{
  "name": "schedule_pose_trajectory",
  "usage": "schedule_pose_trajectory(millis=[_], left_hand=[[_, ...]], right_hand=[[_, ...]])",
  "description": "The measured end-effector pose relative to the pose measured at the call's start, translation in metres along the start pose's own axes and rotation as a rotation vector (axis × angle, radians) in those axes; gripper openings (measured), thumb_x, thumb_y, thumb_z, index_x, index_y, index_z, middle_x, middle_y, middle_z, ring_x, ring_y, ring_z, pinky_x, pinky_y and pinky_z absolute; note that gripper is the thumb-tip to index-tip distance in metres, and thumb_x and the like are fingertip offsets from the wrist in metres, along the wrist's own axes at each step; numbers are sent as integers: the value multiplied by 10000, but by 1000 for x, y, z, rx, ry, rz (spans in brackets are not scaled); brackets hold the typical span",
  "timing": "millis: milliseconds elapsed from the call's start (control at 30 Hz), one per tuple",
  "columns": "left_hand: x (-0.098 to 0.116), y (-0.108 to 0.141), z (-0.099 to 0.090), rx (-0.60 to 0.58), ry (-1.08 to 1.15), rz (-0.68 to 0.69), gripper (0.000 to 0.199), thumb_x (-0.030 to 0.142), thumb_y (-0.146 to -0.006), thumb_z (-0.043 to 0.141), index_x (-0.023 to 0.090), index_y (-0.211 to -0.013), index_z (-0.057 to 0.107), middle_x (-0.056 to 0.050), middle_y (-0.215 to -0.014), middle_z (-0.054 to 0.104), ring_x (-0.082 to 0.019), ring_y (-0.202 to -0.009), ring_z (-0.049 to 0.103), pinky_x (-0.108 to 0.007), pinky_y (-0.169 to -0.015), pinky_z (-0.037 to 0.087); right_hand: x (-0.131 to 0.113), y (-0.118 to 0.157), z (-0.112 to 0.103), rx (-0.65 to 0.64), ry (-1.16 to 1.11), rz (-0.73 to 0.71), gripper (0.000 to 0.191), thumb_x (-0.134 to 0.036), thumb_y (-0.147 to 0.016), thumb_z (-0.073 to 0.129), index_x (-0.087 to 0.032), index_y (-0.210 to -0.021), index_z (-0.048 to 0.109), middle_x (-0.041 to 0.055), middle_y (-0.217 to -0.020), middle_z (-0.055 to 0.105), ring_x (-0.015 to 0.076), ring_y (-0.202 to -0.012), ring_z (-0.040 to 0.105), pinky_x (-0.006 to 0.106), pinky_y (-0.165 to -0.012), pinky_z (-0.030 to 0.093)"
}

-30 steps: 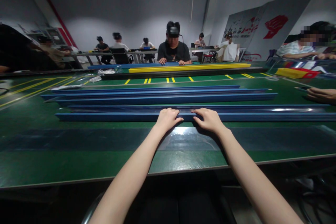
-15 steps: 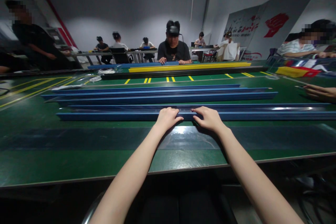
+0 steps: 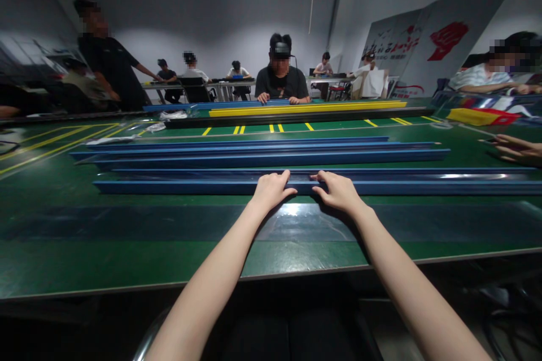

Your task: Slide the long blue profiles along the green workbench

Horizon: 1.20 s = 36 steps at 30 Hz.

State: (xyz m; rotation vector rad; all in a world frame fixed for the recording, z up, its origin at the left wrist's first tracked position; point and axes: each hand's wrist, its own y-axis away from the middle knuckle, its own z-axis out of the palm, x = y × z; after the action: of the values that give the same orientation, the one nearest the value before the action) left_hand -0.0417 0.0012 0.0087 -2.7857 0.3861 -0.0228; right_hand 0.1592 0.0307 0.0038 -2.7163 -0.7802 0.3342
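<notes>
A long blue channel strip (image 3: 178,187) lies crosswise on the green table (image 3: 127,271) in front of me. My left hand (image 3: 271,187) is closed over its near wall, thumb on the front and fingers inside the channel. To the right, my right hand (image 3: 337,189) pinches the same wall in a similar way, with a short gap of blue between the two thumbs. The fingertips inside the channel are partly hidden. Nearer to me, a clear plastic film strip (image 3: 169,224) lies flat on the table, passing under my forearms.
Beyond lie more blue channel strips (image 3: 271,156), then a black strip (image 3: 296,118) and a yellow strip (image 3: 313,108). A co-worker (image 3: 281,82) sits opposite. At right are another person's hand (image 3: 520,148) and a yellow and red tray (image 3: 483,117).
My hands stay on the blue channel strip; the left index finger now points farther forward. A person in black at the left has moved rightward. The view has shifted very slightly.
</notes>
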Motion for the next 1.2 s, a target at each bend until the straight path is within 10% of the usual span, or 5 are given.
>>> schedule_pose_trajectory(millis=[1200], left_hand=[[-1, 2, 3, 86, 23, 25, 348, 515, -763, 564, 186, -874, 552, -38, -873, 634, -185, -845, 563, -262, -675, 384]], right_hand=[[3, 0, 1, 10, 33, -41, 239, -335, -809, 470, -198, -961, 594, 70, -982, 643, 188, -886, 578, 257, -723, 377]])
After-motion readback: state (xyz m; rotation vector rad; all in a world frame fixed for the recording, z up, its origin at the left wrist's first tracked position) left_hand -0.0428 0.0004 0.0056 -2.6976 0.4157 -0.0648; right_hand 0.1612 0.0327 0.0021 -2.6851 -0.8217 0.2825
